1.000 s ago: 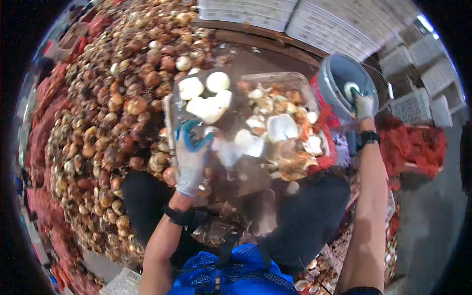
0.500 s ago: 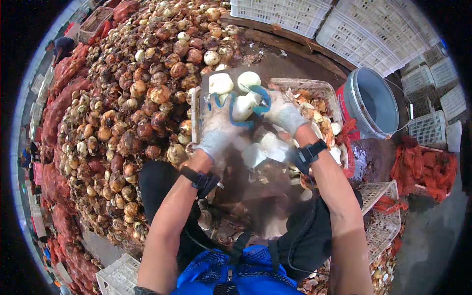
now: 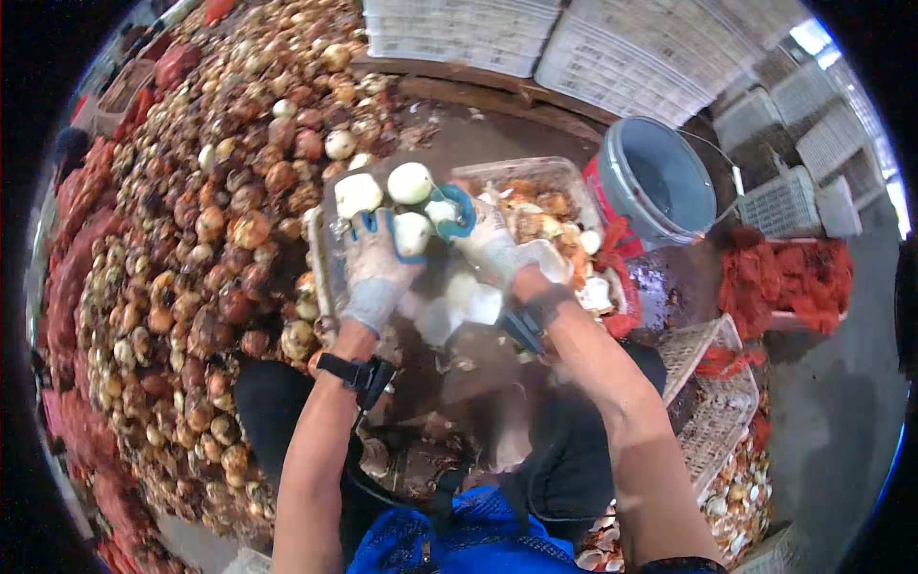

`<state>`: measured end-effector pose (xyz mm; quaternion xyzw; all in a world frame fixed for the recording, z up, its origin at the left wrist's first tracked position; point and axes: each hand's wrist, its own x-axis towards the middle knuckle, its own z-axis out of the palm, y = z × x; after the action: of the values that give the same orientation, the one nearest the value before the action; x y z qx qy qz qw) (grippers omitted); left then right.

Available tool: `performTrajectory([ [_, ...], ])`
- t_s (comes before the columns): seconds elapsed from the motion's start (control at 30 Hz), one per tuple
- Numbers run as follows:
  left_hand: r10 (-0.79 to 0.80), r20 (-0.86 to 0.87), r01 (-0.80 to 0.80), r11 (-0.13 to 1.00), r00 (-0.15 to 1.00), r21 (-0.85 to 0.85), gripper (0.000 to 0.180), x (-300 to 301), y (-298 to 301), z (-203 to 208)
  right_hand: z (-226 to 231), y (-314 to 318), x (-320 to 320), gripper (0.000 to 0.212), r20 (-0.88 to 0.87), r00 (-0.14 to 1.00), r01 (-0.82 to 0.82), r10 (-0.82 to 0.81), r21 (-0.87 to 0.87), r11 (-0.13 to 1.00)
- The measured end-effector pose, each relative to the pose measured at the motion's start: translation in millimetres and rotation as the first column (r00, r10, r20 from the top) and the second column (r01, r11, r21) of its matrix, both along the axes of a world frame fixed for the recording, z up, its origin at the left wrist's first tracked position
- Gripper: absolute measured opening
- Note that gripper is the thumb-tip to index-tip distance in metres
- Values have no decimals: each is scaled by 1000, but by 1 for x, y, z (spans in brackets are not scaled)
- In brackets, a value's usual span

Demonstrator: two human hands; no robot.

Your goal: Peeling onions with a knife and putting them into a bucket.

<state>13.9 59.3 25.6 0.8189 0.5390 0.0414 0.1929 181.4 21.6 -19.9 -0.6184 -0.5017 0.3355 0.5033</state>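
My left hand (image 3: 376, 256), in a whitish glove with blue-edged fingers, curls round a peeled white onion (image 3: 412, 234), its thumb along the near side. Close on its right, my right hand (image 3: 486, 232) wears a similar glove. Its fingers are closed round a pale piece that is too blurred to name. Two more peeled onions, a blocky one (image 3: 358, 194) and a round one (image 3: 410, 183), lie just beyond my hands. White, blurred pieces (image 3: 470, 299) lie nearer to me, below my right hand.
Unpeeled onions (image 3: 215, 258) form a large heap on the left. A crate of onion skins (image 3: 545, 172) stands at my right hand, with a grey bucket (image 3: 660, 182) beyond. White crates (image 3: 469, 33) are stacked behind; red mesh sacks (image 3: 779, 277) lie at right.
The whole view has shifted, so the scene sits further left. The right hand has drawn slightly away from the onion at the left hand, which both hands were close around before.
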Motion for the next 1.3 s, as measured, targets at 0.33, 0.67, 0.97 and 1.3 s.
performTrajectory([
  [0.33,-71,104,44,970,992,241,91,10,-5,-23,86,-91,233,55,860,344,796,-378,-53,603],
  [0.67,-4,41,0,997,999,81,95,-1,1,-18,45,25,55,52,390,917,-55,83,-80,995],
  [0.97,-138,65,133,988,988,83,96,-7,1,-16,31,73,-11,60,752,644,-53,141,-141,989],
  [1.3,-4,625,101,987,780,-121,75,-33,23,-17,46,-8,116,44,-132,950,308,-284,227,924],
])
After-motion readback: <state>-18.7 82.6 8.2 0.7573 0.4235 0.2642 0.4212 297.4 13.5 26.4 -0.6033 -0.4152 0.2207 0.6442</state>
